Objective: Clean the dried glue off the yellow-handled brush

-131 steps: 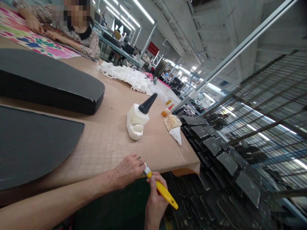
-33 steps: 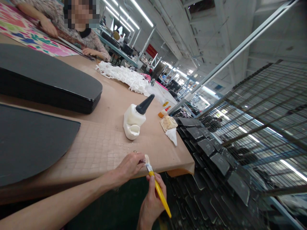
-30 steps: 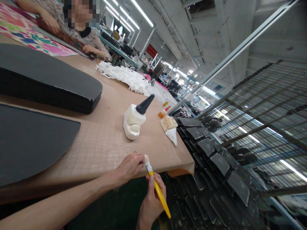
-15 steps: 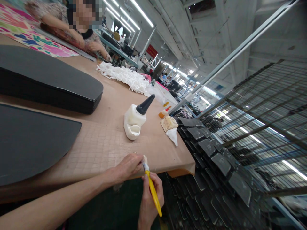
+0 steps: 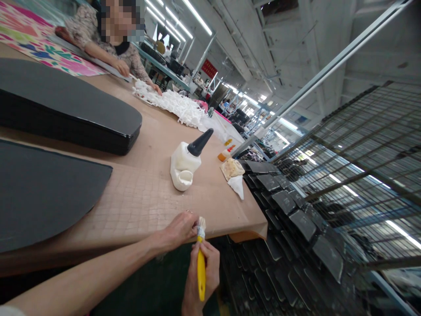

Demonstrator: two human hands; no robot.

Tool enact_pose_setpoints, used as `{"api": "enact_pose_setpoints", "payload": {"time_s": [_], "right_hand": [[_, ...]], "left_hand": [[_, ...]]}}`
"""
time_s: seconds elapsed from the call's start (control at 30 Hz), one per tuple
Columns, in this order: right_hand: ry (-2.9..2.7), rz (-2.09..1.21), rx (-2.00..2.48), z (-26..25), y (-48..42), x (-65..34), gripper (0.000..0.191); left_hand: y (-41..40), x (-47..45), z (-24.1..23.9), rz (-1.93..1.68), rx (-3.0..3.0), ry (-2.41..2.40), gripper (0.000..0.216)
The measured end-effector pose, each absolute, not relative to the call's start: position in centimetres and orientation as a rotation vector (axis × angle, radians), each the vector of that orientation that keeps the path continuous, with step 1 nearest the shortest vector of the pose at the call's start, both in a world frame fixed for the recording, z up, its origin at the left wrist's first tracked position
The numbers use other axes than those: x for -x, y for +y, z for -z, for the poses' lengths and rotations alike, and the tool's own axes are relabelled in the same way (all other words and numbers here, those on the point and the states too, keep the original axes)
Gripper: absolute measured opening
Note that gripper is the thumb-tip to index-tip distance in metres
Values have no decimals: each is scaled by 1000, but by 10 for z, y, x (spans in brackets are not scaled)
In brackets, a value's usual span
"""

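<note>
A yellow-handled paintbrush [image 5: 201,274] points bristles up at the table's front edge, its bristles whitish and clumped. My right hand [image 5: 210,261] grips it by the handle, thumb and fingers closed. Beside the bristles, my left hand [image 5: 180,227] has its fingers curled together by the brush's collar; what they pinch, if anything, is hidden. Beyond both hands stands a white plastic bottle [image 5: 179,160] with a tilted black conical nozzle and a cut-open pocket low on its front.
Black padded panels, one thick [image 5: 66,101] and one flat [image 5: 42,193], lie at left. Right are a stained sponge [image 5: 232,167], white scrap [image 5: 236,186] and small orange bottle [image 5: 226,153]. A co-worker [image 5: 112,57] reaches toward white scraps [image 5: 174,103]. Black pieces [image 5: 286,204] fill a rack.
The brush has turned more upright, its handle end swinging left with my right hand. My left hand shifts slightly right. The co-worker's hand has moved onto the white scraps.
</note>
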State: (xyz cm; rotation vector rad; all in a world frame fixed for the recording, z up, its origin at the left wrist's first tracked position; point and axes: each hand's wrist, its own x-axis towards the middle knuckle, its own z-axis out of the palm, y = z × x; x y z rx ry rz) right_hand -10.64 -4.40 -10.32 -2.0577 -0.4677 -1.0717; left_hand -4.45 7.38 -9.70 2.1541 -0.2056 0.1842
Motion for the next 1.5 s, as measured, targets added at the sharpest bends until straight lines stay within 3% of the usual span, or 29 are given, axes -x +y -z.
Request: {"api": "enact_pose_setpoints", "payload": {"time_s": [0.17, 0.3, 0.47, 0.8, 1.1, 1.33, 1.5], "right_hand": [[-202, 911, 1970, 93, -52, 112, 7], [129, 610, 1581, 98, -62, 97, 22], [307, 490, 1240, 108, -67, 85, 29], [243, 619, 1610, 99, -50, 96, 32], [-71, 834, 1997, 97, -51, 102, 24], [-200, 913, 2044, 89, -47, 103, 19], [-224, 788, 1931, 95, -42, 101, 17]], "left_hand": [[95, 37, 104, -252, -2116, -121, 10], [98, 41, 93, -202, -1989, -165, 9], [91, 50, 71, -47, -1648, -123, 15], [78, 57, 68, -275, -1975, -295, 18], [81, 53, 67, -195, -2110, -227, 17], [86, 51, 67, -167, -2075, -271, 15], [87, 49, 72, -195, -2055, -262, 11]]}}
